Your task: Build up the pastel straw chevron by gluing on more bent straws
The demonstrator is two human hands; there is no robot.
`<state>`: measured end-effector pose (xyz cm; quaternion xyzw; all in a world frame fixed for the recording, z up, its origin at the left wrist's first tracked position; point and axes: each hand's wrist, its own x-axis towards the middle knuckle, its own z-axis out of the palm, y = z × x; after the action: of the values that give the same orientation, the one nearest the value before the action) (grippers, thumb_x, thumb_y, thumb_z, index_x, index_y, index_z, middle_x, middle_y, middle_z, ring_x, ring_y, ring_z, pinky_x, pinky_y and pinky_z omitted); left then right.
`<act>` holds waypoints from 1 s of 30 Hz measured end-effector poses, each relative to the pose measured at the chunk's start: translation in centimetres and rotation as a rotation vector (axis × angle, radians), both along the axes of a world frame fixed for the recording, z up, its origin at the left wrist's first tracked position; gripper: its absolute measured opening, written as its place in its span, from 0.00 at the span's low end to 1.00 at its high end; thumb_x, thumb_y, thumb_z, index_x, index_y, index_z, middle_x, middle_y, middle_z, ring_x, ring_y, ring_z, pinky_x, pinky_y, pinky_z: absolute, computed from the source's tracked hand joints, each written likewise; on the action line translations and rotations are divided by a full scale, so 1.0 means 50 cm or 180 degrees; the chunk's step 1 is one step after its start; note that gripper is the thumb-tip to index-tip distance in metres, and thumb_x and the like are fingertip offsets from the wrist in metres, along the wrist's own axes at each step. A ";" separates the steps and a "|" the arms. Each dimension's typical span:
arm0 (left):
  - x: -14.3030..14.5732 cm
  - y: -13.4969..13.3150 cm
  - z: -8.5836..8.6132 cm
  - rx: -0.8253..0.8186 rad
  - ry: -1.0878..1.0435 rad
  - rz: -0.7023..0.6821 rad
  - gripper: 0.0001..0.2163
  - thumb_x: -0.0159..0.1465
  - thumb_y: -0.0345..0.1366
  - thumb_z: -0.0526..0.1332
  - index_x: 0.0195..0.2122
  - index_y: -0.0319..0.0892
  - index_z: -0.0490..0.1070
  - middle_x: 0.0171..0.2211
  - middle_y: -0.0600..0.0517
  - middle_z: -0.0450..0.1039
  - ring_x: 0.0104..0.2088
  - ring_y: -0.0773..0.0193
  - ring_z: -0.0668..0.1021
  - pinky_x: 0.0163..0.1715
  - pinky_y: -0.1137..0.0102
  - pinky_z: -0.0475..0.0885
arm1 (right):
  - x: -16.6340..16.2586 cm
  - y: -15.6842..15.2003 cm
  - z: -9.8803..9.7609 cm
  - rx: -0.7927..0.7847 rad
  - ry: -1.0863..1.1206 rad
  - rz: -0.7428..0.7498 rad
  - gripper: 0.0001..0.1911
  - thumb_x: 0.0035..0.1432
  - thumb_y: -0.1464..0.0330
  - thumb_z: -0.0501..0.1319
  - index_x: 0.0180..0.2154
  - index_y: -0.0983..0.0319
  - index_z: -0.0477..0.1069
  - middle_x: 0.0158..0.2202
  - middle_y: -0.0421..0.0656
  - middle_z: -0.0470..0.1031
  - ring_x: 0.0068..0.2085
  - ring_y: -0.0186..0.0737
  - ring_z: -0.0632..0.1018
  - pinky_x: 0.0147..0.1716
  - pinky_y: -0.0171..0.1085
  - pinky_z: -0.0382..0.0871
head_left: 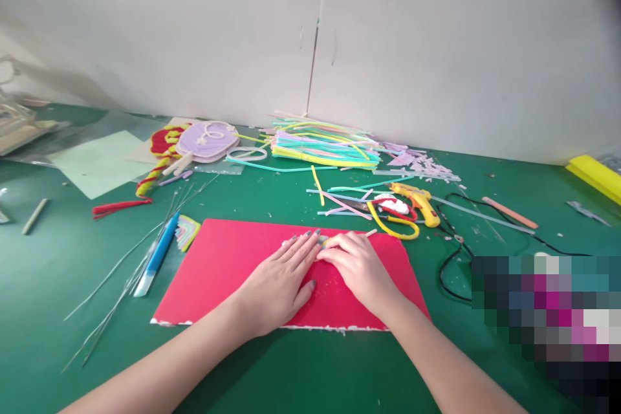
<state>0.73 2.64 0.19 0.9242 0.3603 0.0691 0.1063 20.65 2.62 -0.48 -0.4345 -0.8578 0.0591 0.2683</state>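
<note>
Both hands rest on a red sheet (223,265) lying on the green table. My left hand (284,278) lies flat with fingers stretched toward the sheet's far edge. My right hand (356,265) lies beside it, fingers bent inward and touching the left fingertips. Between the fingertips a small pale yellow piece (328,241) shows, mostly hidden; I cannot tell which hand grips it. A short whitish stick end (371,232) pokes out just beyond the right hand.
A yellow glue gun (420,202) with a black cord (453,246) lies right of the sheet. Pastel pipe cleaners (320,145) are piled at the back. A blue pen (158,255) and thin wires (121,278) lie left. A lilac padded piece (208,140) sits far left.
</note>
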 end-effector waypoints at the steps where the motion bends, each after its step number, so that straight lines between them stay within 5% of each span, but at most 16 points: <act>1: 0.000 0.000 0.001 0.0000 0.0005 -0.0003 0.25 0.68 0.41 0.47 0.64 0.37 0.50 0.65 0.45 0.47 0.65 0.57 0.51 0.63 0.60 0.52 | -0.001 0.000 0.000 0.0029 0.0010 0.0010 0.10 0.61 0.75 0.56 0.39 0.59 0.75 0.36 0.42 0.75 0.38 0.39 0.71 0.39 0.39 0.63; 9: 0.002 0.000 0.003 0.0013 0.0175 -0.0008 0.25 0.68 0.41 0.47 0.64 0.35 0.50 0.66 0.44 0.44 0.65 0.56 0.50 0.63 0.59 0.53 | -0.008 0.008 -0.014 0.0067 0.0111 0.0024 0.09 0.62 0.74 0.55 0.37 0.59 0.74 0.35 0.42 0.73 0.38 0.39 0.71 0.39 0.39 0.64; 15: 0.002 -0.001 0.001 0.0039 0.0152 0.0001 0.25 0.68 0.41 0.46 0.64 0.35 0.49 0.66 0.43 0.44 0.65 0.56 0.50 0.63 0.60 0.52 | -0.002 0.007 -0.009 -0.0440 0.0752 0.0074 0.08 0.62 0.72 0.55 0.37 0.58 0.73 0.37 0.42 0.74 0.40 0.38 0.73 0.43 0.38 0.68; 19: 0.000 -0.001 0.001 0.0065 0.0030 -0.0038 0.26 0.68 0.39 0.46 0.65 0.37 0.45 0.66 0.45 0.44 0.66 0.57 0.50 0.63 0.60 0.51 | 0.019 0.008 -0.002 -0.0726 0.1224 -0.0227 0.05 0.59 0.72 0.59 0.36 0.58 0.72 0.36 0.41 0.73 0.39 0.37 0.76 0.42 0.36 0.71; 30: -0.004 -0.002 0.001 0.0049 -0.0013 -0.0114 0.26 0.69 0.39 0.46 0.66 0.41 0.42 0.67 0.48 0.43 0.66 0.58 0.49 0.64 0.60 0.49 | 0.053 0.024 -0.004 -0.0734 0.1194 -0.0560 0.03 0.57 0.71 0.61 0.34 0.58 0.74 0.34 0.41 0.73 0.37 0.37 0.77 0.39 0.36 0.73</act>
<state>0.52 2.55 0.24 0.9311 0.3430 0.0718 0.1011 23.28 3.80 -0.70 -0.5167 -0.7393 0.2128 0.3757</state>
